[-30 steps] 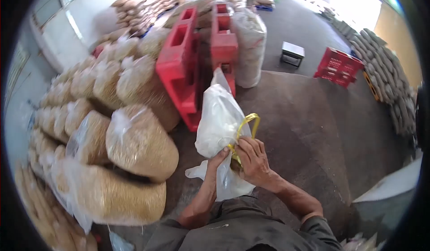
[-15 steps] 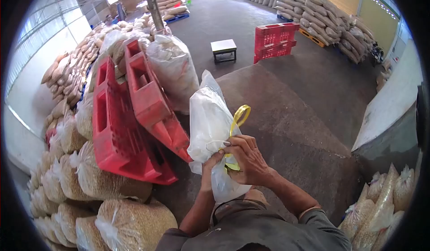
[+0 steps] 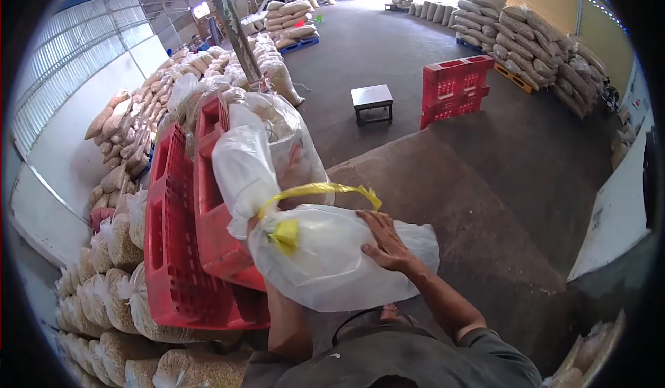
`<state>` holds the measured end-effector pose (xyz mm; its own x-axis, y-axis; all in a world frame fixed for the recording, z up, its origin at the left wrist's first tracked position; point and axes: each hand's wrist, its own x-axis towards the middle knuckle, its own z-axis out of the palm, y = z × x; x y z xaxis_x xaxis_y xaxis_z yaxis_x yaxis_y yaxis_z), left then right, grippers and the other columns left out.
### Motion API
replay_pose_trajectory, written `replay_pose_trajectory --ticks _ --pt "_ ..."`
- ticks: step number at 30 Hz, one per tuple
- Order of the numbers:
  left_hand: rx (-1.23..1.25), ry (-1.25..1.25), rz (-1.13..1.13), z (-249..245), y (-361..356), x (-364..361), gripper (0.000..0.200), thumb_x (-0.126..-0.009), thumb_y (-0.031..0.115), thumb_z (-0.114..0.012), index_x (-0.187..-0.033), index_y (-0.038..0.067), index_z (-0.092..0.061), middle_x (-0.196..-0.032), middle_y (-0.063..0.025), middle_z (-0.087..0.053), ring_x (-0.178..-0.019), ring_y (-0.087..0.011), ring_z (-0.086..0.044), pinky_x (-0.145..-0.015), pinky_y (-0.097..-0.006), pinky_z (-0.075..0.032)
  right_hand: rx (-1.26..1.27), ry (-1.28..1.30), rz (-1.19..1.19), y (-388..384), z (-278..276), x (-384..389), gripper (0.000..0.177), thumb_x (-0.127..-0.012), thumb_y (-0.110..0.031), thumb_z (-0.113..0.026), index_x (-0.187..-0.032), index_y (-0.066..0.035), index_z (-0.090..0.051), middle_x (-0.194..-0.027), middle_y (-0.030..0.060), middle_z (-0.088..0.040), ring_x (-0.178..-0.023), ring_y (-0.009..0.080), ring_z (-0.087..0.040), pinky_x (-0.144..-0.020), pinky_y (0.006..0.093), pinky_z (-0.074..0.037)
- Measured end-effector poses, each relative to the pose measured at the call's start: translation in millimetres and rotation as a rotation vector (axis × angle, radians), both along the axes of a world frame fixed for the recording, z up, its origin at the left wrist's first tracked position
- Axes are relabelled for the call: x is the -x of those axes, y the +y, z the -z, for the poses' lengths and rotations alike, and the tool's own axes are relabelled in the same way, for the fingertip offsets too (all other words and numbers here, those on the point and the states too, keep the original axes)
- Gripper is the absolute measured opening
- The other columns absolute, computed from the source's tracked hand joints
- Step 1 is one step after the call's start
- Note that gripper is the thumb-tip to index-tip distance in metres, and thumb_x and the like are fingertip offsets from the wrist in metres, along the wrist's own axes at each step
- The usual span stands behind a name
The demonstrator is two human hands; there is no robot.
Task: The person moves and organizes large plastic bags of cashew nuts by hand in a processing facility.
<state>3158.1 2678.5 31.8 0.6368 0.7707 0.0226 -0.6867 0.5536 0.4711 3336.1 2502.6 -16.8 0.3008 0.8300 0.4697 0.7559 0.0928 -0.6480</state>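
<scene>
A translucent white plastic bag spreads sideways in front of me, gathered at a narrow neck on the left. Yellow plastic ribbon is wound around that neck, with a long tail arching to the right and a short yellow piece below. My left hand is at the neck, holding the bag up; the plastic hides most of its fingers. Flat on the bag's upper right side rests my right hand, open, fingers stretched out.
Red plastic pallets lean on edge at my left, beside stacked clear bags of grain. A large white sack stands behind them. Ahead are a small table, another upright red pallet and piled sacks.
The bag has swung from upright to sideways and opened out to the right. My right hand has left the knot and now lies flat on the bag. The ribbon tail has stretched out.
</scene>
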Motion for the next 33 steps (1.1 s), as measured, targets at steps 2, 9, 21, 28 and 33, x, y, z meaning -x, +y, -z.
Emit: replay_pose_trajectory --ticks 2,9,21,28,33 --pt "-0.111 0.067 -0.137 -6.4 11.7 -10.7 0.031 -0.093 0.033 -0.046 -0.095 0.005 -0.059 -0.084 -0.0067 -0.061 -0.072 -0.0225 -0.062 -0.063 -0.0345 -0.053 0.235 0.137 -0.095 36.8 17.3 -26.3 0.07 -0.086 -0.037 -0.052 -0.142 -0.002 -0.031 -0.144 0.021 -0.032 -0.135 0.0354 -0.027 -0.113 0.0416 -0.018" --pt "-0.481 0.308 -0.654 -46.7 131.0 20.6 0.032 -0.093 0.033 -0.046 -0.098 0.005 -0.059 -0.087 -0.0071 -0.061 -0.074 -0.0222 -0.062 -0.064 -0.0345 -0.053 0.29 0.805 -0.852 89.6 25.0 -36.8 0.092 -0.072 -0.037 -0.076 -0.143 -0.003 -0.029 -0.138 0.0149 -0.044 -0.127 0.0211 -0.041 -0.105 0.0364 -0.032" --pt "-0.838 0.96 -1.496 -30.1 273.5 -61.1 0.033 -0.084 0.004 -0.06 -0.115 -0.003 -0.053 -0.112 -0.0133 -0.058 -0.098 -0.0248 -0.06 -0.09 -0.0417 -0.048 -0.092 0.365 -0.321 290.7 -35.2 -151.1 0.02 -0.065 0.002 -0.06 -0.085 0.001 -0.06 -0.068 0.0074 -0.052 -0.061 0.0162 -0.052 -0.054 0.0291 -0.04" --pt "-0.699 0.839 -0.422 33.2 286.4 -131.8 0.084 -0.069 0.019 -0.08 -0.139 0.002 -0.038 -0.142 -0.0144 -0.042 -0.13 -0.0222 -0.04 -0.107 -0.0366 -0.032 -0.56 0.439 -0.591 469.0 -106.3 -143.0 0.031 -0.061 0.0 -0.054 -0.092 0.003 -0.058 -0.073 0.0119 -0.053 -0.061 0.0238 -0.052 -0.055 0.0336 -0.04" --pt "-0.799 0.927 0.025 9.8 301.7 -93.9 0.096 -0.071 0.046 -0.077 -0.142 0.0 -0.031 -0.146 -0.0155 -0.035 -0.137 -0.0217 -0.029 -0.111 -0.0371 -0.026 -0.507 0.814 -0.798 538.0 -80.3 -120.3 0.029 -0.068 -0.008 -0.057 -0.096 0.003 -0.058 -0.08 0.0046 -0.056 -0.069 0.0105 -0.051 -0.061 0.0263 -0.042"
